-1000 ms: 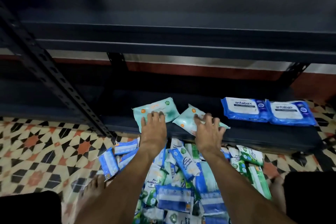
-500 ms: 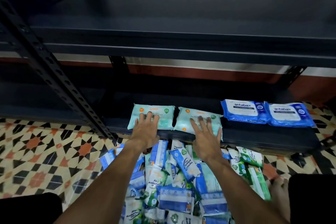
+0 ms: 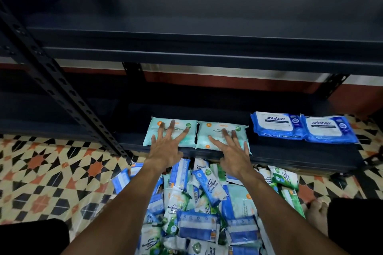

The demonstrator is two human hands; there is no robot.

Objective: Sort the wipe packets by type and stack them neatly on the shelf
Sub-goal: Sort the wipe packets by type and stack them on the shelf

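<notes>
Where the bottom shelf nears its front edge, the left mint packet and right mint packet lie flat, side by side and touching. The left hand rests on the first and the right hand on the second, fingers straight and splayed. Two blue antabax packets sit further right, above a loose pile of packets on the floor.

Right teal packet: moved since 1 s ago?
Yes. The right teal packet was skewed to the shelf edge; now it lies square to it, beside the left teal packet.
</notes>
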